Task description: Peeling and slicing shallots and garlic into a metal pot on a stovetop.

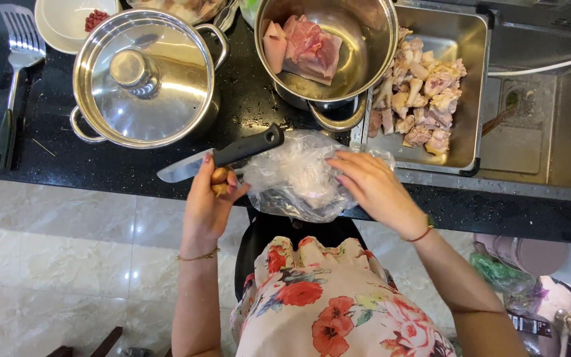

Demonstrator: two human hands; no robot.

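Note:
My left hand point(207, 201) grips a knife point(223, 157) with a black handle and a steel blade, and also pinches a small brown shallot point(219, 176) against it. My right hand point(371, 185) rests on a crumpled clear plastic bag point(295, 178) lying at the front edge of the black counter point(100, 165). Beyond the bag stands an open steel pot point(365, 46) with pieces of raw pink meat point(305, 46) inside.
A lidded steel pot point(143, 76) stands at the left. A steel tray point(460, 46) of chopped raw chicken point(421, 99) sits over the sink point(543, 112). A slotted spatula point(14, 73) and a white bowl point(64, 26) lie far left. Pale tiled floor point(67, 264) is below.

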